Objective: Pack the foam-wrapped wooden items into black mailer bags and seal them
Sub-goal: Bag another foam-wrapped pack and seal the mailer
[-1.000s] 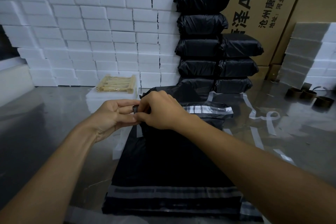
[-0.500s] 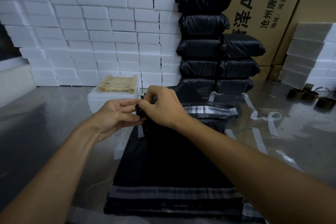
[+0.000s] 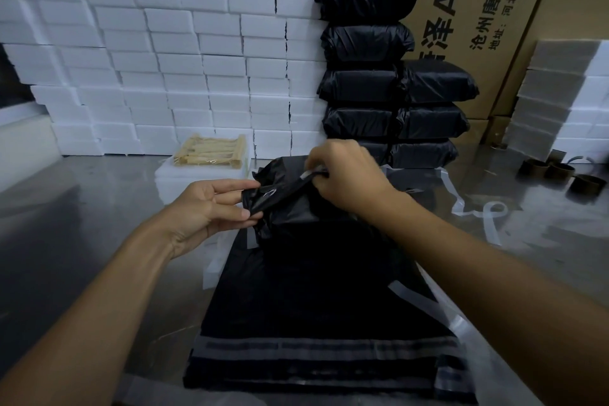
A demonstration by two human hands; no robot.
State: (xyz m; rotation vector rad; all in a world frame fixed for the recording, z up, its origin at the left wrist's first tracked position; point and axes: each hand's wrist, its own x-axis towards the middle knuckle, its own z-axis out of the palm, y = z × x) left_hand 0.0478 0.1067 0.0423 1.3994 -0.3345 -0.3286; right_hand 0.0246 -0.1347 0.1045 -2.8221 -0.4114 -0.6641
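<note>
A filled black mailer bag lies on a stack of flat black mailer bags in front of me. My left hand pinches the bag's left flap corner between thumb and fingers. My right hand pinches a pale adhesive liner strip at the flap's top edge. Behind the bag, a wooden item rests uncovered on a white foam piece.
A wall of white foam blocks fills the back left. Sealed black packages are stacked at the back centre before cardboard cartons. More foam and brown tape cores sit right. Peeled liner strips litter the metal table.
My right hand has risen and moved right, drawing the liner strip along the flap. The flap's left corner has lifted in my left hand, which stays in place.
</note>
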